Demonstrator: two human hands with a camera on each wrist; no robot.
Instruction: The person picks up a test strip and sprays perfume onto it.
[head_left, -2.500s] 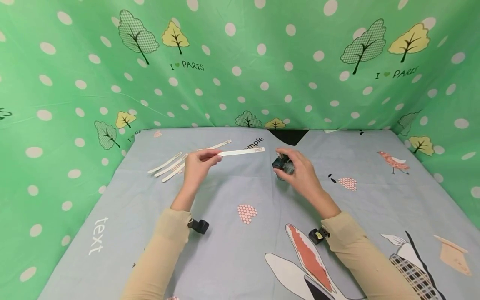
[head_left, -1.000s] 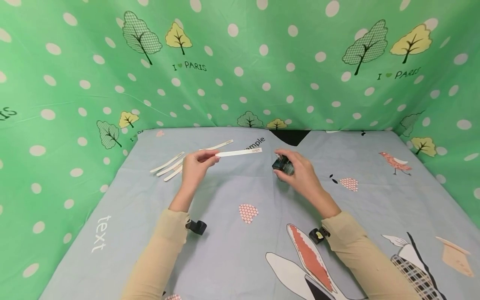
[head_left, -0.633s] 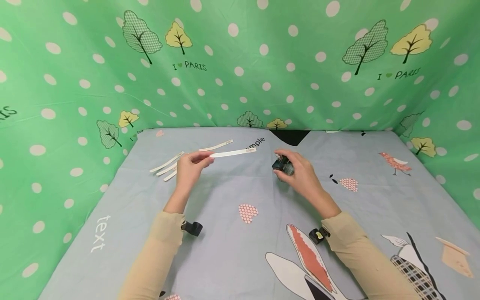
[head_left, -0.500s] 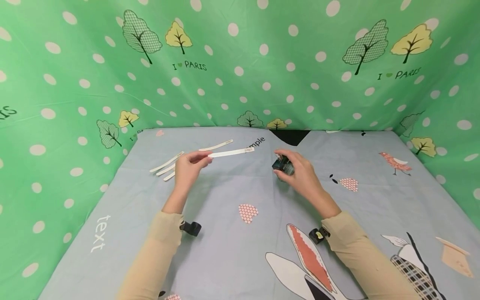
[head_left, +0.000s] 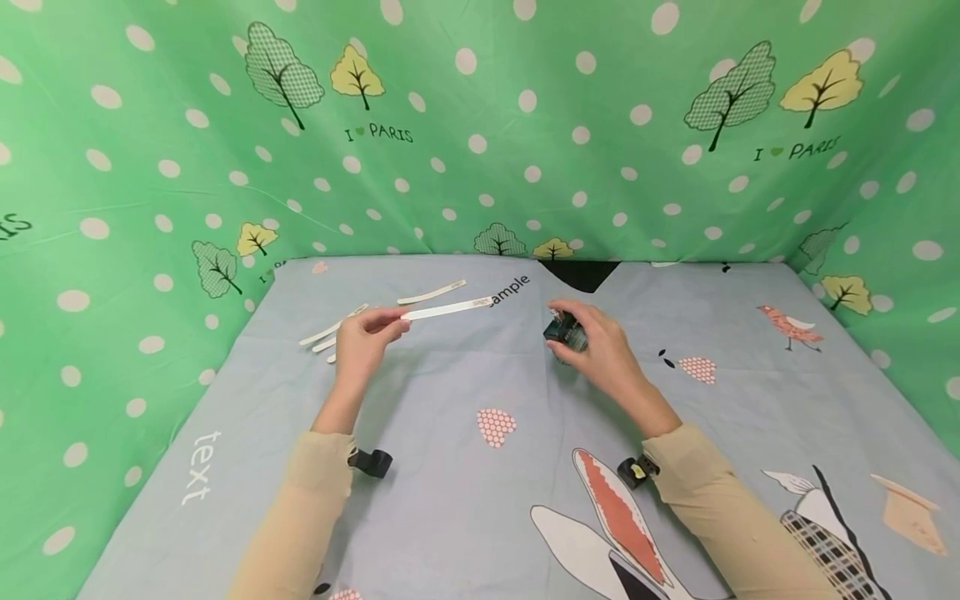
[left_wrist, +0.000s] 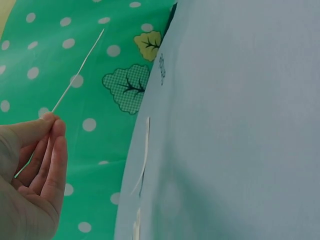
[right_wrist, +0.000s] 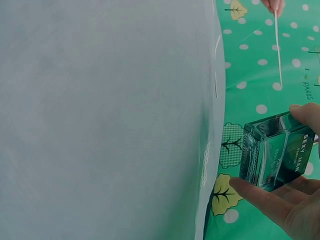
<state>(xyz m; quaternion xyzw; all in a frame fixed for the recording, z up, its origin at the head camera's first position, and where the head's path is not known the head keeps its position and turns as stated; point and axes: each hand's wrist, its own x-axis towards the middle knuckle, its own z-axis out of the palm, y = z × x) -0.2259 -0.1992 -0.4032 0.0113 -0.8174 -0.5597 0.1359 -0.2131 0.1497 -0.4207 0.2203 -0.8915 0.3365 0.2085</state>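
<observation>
My left hand [head_left: 364, 343] pinches one end of a white paper strip [head_left: 450, 309] between thumb and fingers. Its free end, with small reddish print, points right above the table. In the left wrist view that strip [left_wrist: 77, 72] shows edge-on, slanting up from the fingertips. My right hand [head_left: 609, 348] grips a dark green glass perfume bottle [head_left: 570, 332], thumb and fingers at opposite sides. Seen from the right wrist, the bottle [right_wrist: 275, 150] is tilted and reads "SEXY MAN". A gap separates strip and bottle.
More white strips lie on the table [head_left: 442, 500]: one [head_left: 431, 292] behind the held strip, and several [head_left: 330, 327] at the left, partly hidden by my left hand. A grey printed cloth covers the table. Green dotted curtains [head_left: 480, 125] hang behind and at both sides.
My left hand has drawn back to the left with the strip, widening the gap to the perfume bottle. The right hand and the bottle stay nearly in place.
</observation>
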